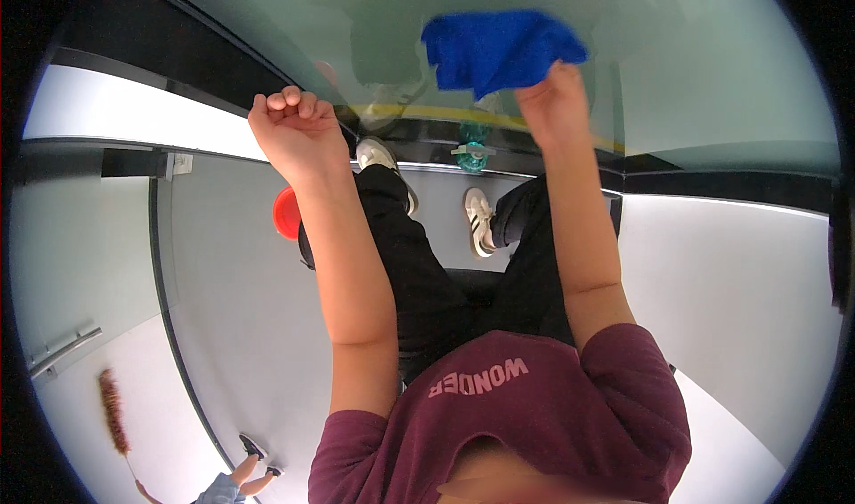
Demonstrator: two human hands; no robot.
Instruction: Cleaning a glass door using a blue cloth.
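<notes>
My right hand pinches the lower right corner of a blue cloth. The cloth is spread out, with its edge blurred, against or just in front of a greenish glass panel; contact cannot be told. To the left, my left hand is raised near the panel's dark frame, palm in view and fingers loosely curled, holding nothing. A teal, see-through bottle with a pale top stands at the foot of the panel, between my hands in the picture.
A red bucket is on the grey floor, partly behind my left forearm. My shoes are close to the panel's bottom frame. At lower left, another person's hand holds a brown feather duster near a door handle.
</notes>
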